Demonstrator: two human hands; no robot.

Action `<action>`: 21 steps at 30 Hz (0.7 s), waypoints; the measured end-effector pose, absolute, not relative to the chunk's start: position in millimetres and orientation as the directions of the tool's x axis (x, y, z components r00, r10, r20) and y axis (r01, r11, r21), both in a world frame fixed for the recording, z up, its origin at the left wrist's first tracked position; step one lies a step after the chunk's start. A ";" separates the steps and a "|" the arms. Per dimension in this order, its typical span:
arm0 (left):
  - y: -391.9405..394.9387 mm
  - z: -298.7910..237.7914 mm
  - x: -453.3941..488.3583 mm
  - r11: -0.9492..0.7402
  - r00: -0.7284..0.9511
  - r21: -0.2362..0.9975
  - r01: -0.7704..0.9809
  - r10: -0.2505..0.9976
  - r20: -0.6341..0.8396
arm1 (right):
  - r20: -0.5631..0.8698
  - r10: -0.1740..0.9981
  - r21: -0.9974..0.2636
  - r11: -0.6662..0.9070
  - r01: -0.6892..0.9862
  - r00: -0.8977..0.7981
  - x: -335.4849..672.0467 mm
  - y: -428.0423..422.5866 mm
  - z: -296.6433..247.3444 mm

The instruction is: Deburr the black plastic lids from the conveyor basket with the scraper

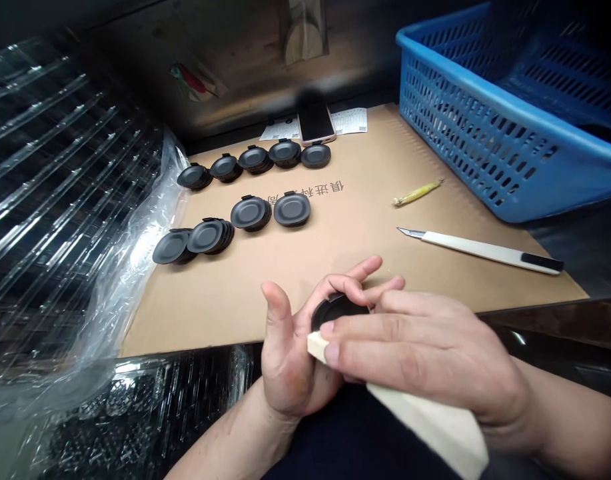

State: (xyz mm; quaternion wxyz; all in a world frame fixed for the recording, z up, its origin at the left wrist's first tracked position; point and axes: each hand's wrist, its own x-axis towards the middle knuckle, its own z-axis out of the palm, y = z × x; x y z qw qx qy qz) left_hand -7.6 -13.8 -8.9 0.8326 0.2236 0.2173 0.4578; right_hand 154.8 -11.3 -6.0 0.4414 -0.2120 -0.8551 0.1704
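Note:
My left hand (298, 353) cradles a small black oval plastic part (332, 310) in its curled fingers, the thumb sticking up away from it. My right hand (425, 353) grips a long cream-coloured strip (430, 427), perhaps cloth or foam. One end of the strip is pressed by the fingertips at the near edge of the black part. The right fingers hide much of that part. Beyond my hands, similar black parts with small tabs stand in overlapping stacks, in a back row (254, 159) and a nearer row (248, 212) on the cardboard (225, 300).
A white-handled craft knife (485, 251) and a yellow pointed tool (418, 193) lie on the right. Behind them stands a blue plastic basket (510, 140). A phone (316, 125) rests on papers at the back. Clear plastic trays (50, 200) are stacked on the left.

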 end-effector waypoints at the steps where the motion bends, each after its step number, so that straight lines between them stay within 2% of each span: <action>1: -13.5 -9.5 -8.5 0.494 0.504 0.563 -0.663 0.850 -0.152 | 0.690 0.532 -0.499 0.841 0.209 -0.491 154.5 -11.5 -6.2; 3: -12.4 -10.3 -10.0 0.516 0.539 0.553 -0.654 0.831 -0.138 | 0.685 0.548 -0.507 0.832 0.225 -0.480 153.9 -12.5 -7.1; 7: -9.5 -10.1 -11.5 0.513 0.539 0.542 -0.665 0.833 -0.127 | 0.665 0.499 -0.520 0.843 0.135 -0.556 153.3 -13.2 -9.1; 12: -8.0 -9.5 -11.4 0.526 0.531 0.532 -0.664 0.832 -0.160 | 0.704 0.511 -0.505 0.849 0.158 -0.494 151.8 -11.8 -8.3; 17: -5.7 -5.0 -12.5 0.503 0.518 0.521 -0.690 0.846 -0.130 | 0.625 0.441 -0.525 0.848 0.071 -0.645 154.3 -12.9 6.2; 21: -5.0 -1.2 -10.2 0.504 0.535 0.518 -0.691 0.839 -0.103 | 0.525 0.492 -0.586 0.801 0.123 -0.694 157.7 -15.7 11.8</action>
